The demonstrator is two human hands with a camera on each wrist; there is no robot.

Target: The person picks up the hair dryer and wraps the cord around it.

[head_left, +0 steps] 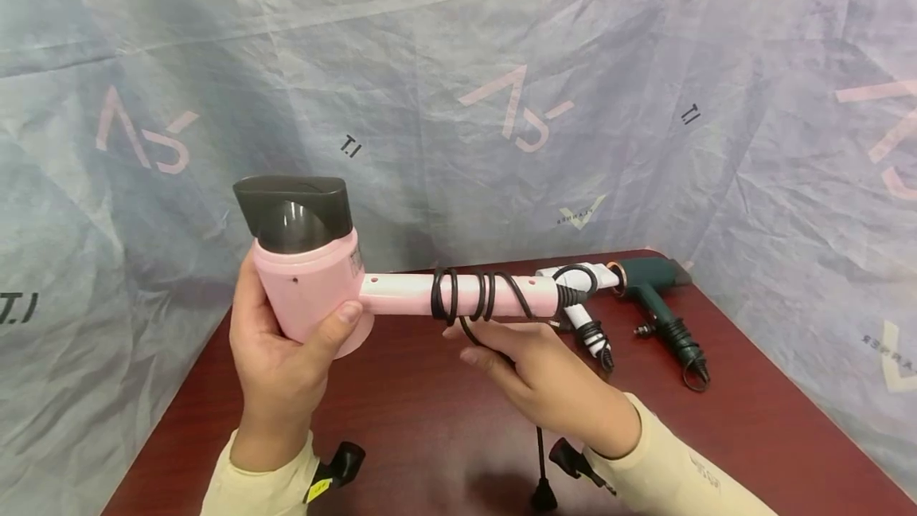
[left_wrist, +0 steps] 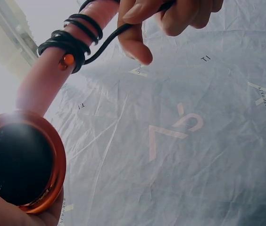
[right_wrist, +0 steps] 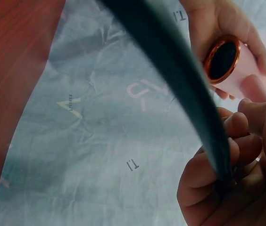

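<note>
A pink hair dryer with a black flat nozzle is held up over the table, its handle pointing right. My left hand grips the dryer's body, thumb across the front. Around the handle run several loops of black cord. Below the handle my right hand holds the cord's free length between thumb and fingers; the plug hangs beneath it. In the left wrist view the copper-rimmed rear grille shows. A blurred stretch of cord crosses the right wrist view into the curled right fingers.
On the dark red table, at the back right, lie a white hair dryer and a dark green hair dryer, both with cords wound round their handles. Grey printed sheeting hangs behind the table and along its sides.
</note>
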